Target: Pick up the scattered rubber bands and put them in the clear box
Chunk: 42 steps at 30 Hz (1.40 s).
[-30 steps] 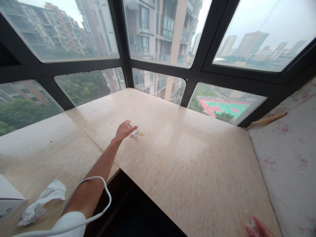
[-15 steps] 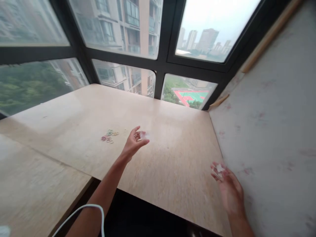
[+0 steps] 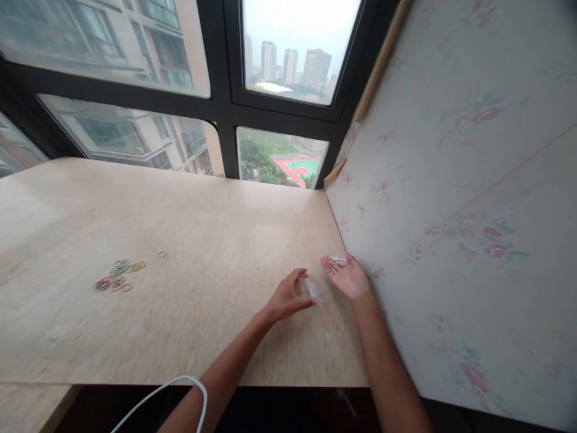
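My left hand [image 3: 287, 298] grips a small clear plastic box [image 3: 314, 289] between its thumb and fingers, just above the tabletop. To its right, close to the wall, my right hand [image 3: 352, 280] is turned palm up and holds a second clear plastic piece [image 3: 336, 260] at its fingers. I cannot tell whether that piece is a lid or another box. A small gap separates the two hands. Farther left lies a loose cluster of coloured rubber bands [image 3: 118, 276], pink, green and yellow, with a single yellowish band [image 3: 163, 254] apart from them.
The hands are over a beige marble-patterned tabletop [image 3: 198, 307]. A flowered wall [image 3: 451, 240] borders it on the right, and dark-framed windows [image 3: 220, 114] stand along the back. A white cable [image 3: 180, 379] loops by my left forearm at the front.
The view has swung to the right. My hands have come closer together, each still holding its clear plastic piece. In the picture the rubber bands have shifted left.
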Each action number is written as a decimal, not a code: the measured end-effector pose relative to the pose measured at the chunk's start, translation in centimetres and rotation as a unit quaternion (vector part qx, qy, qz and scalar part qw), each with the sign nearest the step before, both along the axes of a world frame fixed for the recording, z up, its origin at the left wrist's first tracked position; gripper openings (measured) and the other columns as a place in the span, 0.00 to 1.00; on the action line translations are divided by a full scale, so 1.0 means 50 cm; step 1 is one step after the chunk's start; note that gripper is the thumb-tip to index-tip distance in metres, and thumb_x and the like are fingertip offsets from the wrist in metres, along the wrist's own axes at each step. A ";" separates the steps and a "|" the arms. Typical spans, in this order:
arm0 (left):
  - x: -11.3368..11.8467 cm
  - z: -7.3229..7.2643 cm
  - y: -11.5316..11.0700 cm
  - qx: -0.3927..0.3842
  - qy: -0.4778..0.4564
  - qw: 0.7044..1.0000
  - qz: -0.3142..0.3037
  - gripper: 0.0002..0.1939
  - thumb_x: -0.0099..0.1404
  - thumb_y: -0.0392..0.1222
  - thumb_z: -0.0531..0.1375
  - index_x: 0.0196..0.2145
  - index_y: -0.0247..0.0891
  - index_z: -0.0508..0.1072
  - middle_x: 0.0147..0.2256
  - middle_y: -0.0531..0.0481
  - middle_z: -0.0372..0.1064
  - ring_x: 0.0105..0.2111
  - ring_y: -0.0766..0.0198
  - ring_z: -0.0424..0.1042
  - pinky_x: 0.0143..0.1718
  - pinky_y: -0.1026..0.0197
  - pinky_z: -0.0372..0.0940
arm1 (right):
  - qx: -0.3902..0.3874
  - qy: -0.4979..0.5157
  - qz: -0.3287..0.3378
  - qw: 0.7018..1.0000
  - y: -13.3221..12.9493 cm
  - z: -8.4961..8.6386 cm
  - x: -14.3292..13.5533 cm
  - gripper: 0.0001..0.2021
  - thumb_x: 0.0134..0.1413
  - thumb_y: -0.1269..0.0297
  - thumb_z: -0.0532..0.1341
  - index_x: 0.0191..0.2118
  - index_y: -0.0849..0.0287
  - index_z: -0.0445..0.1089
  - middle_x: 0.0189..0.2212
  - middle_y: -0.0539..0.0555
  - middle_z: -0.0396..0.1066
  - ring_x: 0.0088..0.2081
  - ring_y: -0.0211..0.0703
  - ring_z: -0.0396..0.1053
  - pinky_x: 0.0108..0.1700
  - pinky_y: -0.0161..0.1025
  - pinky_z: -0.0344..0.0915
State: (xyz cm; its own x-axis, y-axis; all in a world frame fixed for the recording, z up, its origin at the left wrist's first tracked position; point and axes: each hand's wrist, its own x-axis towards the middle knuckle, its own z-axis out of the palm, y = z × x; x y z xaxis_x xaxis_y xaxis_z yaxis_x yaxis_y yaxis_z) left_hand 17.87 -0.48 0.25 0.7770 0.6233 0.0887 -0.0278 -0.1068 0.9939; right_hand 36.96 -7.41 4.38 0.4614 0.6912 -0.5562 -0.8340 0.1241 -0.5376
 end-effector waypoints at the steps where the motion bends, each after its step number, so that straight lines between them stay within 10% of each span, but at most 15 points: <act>1: 0.006 -0.002 0.003 0.021 0.006 1.000 -0.004 0.39 0.43 0.39 0.71 0.54 0.40 0.66 0.50 0.37 0.67 0.51 0.47 0.67 0.54 0.43 0.58 | 0.004 0.005 0.001 1.000 0.009 0.003 0.005 0.18 0.60 0.61 0.53 0.53 0.66 0.59 0.48 0.66 0.67 0.49 0.48 0.70 0.44 0.43 0.74; 10: 0.044 -0.006 0.023 0.125 0.050 0.991 -0.009 0.38 0.45 0.43 0.71 0.54 0.40 0.66 0.51 0.38 0.68 0.51 0.46 0.67 0.53 0.44 0.58 | 0.027 0.054 0.009 0.998 0.035 0.032 0.006 0.31 0.57 0.62 0.51 0.62 0.74 0.45 0.57 0.75 0.57 0.58 0.55 0.62 0.48 0.50 0.71; 21: 0.078 0.017 0.021 0.234 0.242 0.939 -0.073 0.39 0.53 0.45 0.65 0.61 0.42 0.56 0.62 0.40 0.54 0.66 0.47 0.40 0.60 0.41 0.45 | -0.006 0.025 -0.055 0.998 -0.014 0.045 0.005 0.29 0.53 0.68 0.51 0.61 0.70 0.51 0.62 0.73 0.51 0.61 0.52 0.58 0.53 0.52 0.66; 29: 0.049 0.022 0.022 0.174 0.165 0.967 -0.084 0.51 0.48 0.50 0.69 0.65 0.39 0.50 0.65 0.37 0.47 0.65 0.46 0.43 0.62 0.42 0.44 | 0.009 -0.250 -0.136 0.959 -0.074 0.052 -0.135 0.19 0.48 0.66 0.63 0.48 0.61 0.65 0.52 0.62 0.68 0.53 0.46 0.68 0.59 0.46 0.60; 36: -0.192 0.013 0.178 0.225 0.153 0.959 0.079 0.38 0.61 0.55 0.58 0.64 0.40 0.51 0.65 0.40 0.47 0.64 0.54 0.49 0.60 0.50 0.54 | -0.070 -0.399 0.065 0.912 -0.155 -0.043 -0.285 0.25 0.45 0.54 0.67 0.49 0.62 0.68 0.42 0.59 0.76 0.42 0.49 0.74 0.51 0.49 0.67; 42: -0.567 0.000 0.348 0.340 0.489 0.736 0.321 0.40 0.63 0.58 0.52 0.62 0.21 0.53 0.64 0.26 0.44 0.66 0.41 0.34 0.63 0.43 0.39 | -0.132 -0.470 0.128 0.863 -0.173 -0.098 -0.300 0.27 0.41 0.48 0.66 0.44 0.63 0.72 0.37 0.59 0.77 0.39 0.50 0.74 0.43 0.42 0.71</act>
